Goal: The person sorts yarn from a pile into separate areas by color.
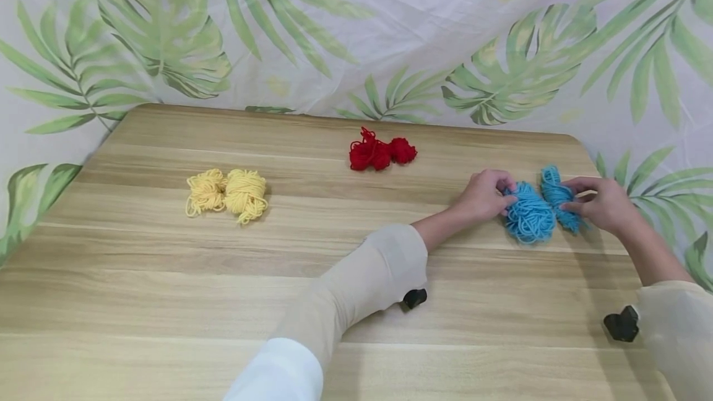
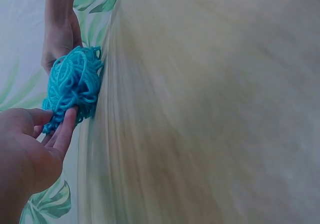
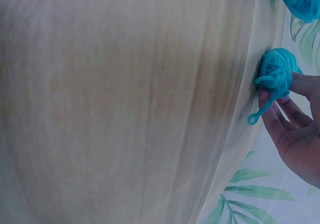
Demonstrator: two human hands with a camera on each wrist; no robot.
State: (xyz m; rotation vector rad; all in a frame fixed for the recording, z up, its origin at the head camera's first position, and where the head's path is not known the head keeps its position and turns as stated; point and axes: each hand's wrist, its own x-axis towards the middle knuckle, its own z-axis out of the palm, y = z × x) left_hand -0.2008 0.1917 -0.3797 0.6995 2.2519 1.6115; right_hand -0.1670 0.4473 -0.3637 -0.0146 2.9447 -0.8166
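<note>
At the right side of the table, my left hand pinches the left edge of a larger blue yarn ball between thumb and fingers. My right hand holds a narrower blue yarn bundle from its right side. The two blue pieces lie side by side, very close together. In the left wrist view, the thumb and fingers of the left hand grip the near end of the larger ball. A short loop hangs from the narrower bundle in the right wrist view.
Two pale yellow yarn bundles lie together on the left of the wooden table. Red yarn bundles sit near the back middle. A leaf-patterned cloth hangs behind the table's far edge.
</note>
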